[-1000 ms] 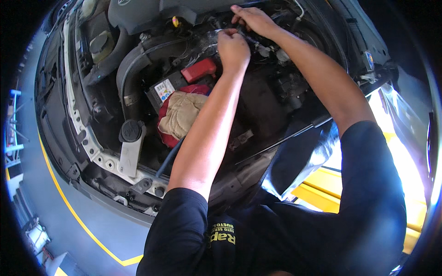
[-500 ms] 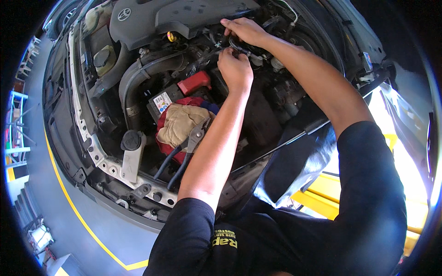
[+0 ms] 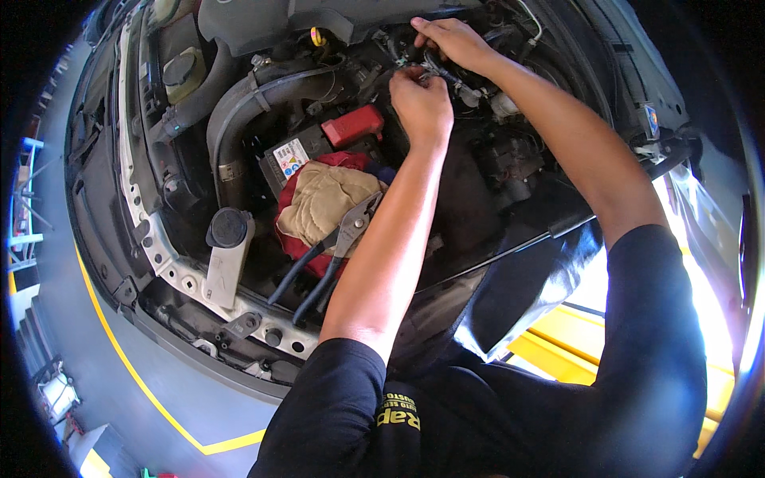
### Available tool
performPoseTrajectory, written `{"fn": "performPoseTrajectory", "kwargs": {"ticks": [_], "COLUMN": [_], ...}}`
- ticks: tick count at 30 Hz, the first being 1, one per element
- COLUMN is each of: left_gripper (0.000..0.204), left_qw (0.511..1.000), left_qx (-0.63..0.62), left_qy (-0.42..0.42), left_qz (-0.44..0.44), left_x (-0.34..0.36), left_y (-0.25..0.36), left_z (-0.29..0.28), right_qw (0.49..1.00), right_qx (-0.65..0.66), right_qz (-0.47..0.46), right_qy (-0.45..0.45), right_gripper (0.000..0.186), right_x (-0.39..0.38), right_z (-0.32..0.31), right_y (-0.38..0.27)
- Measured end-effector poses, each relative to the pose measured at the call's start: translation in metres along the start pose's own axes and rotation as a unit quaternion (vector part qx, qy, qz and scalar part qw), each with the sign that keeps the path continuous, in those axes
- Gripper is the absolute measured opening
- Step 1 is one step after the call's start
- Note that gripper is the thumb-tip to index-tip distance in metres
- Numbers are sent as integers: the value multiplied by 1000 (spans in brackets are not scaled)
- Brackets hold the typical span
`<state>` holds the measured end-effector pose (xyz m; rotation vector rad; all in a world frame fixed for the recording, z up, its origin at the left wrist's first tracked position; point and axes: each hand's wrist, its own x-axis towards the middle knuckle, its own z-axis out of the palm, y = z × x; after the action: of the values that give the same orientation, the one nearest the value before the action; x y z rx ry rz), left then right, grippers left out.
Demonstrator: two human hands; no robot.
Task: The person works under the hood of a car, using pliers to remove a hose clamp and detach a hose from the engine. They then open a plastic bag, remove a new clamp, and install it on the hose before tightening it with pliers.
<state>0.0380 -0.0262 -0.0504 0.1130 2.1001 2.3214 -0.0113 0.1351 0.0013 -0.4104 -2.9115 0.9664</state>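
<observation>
Both of my arms reach deep into a car's engine bay. My left hand (image 3: 422,102) is curled with its fingers bent down among dark hoses and wiring; what its fingertips grip is hidden. Just beyond it and to the right, my right hand (image 3: 458,45) has thumb and forefinger pressed together near the engine cover (image 3: 279,20), and anything between them is too small to make out. A dark hose with metal fittings (image 3: 462,92) runs between the two hands. Nearer to me, blue-handled pliers (image 3: 352,227) rest on beige-and-red work gloves (image 3: 327,199), partly behind my left forearm.
The gloves lie on the battery (image 3: 279,171), beside its red terminal cover (image 3: 353,126). A thick black intake hose (image 3: 227,119) curves on the left. A white filler neck with black cap (image 3: 229,229) stands by the pale front crossmember (image 3: 171,271). A thin rod (image 3: 510,248) crosses at right.
The whole view has shifted, so the engine bay sits slightly higher and further right in it. Both hands stay at about the same spots among the hoses.
</observation>
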Motion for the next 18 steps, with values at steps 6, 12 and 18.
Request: {"fn": "performPoseTrajectory", "kwargs": {"ticks": [6, 12, 18], "left_gripper": [20, 19, 19], "left_qw": [996, 998, 994], "left_qx": [45, -14, -73], "left_qy": [-70, -54, -1], "left_qz": [33, -13, -76], "left_x": [-24, -17, -1], "left_y": [13, 15, 15], "left_z": [2, -1, -6], "right_qw": [1000, 1000, 1000], "right_qx": [3, 1, -4], "right_qz": [18, 2, 10], "right_qy": [-4, -9, -7], "right_gripper": [67, 65, 67], "right_x": [-1, 0, 0], "right_z": [-2, -5, -5], "right_y": [7, 8, 9]}}
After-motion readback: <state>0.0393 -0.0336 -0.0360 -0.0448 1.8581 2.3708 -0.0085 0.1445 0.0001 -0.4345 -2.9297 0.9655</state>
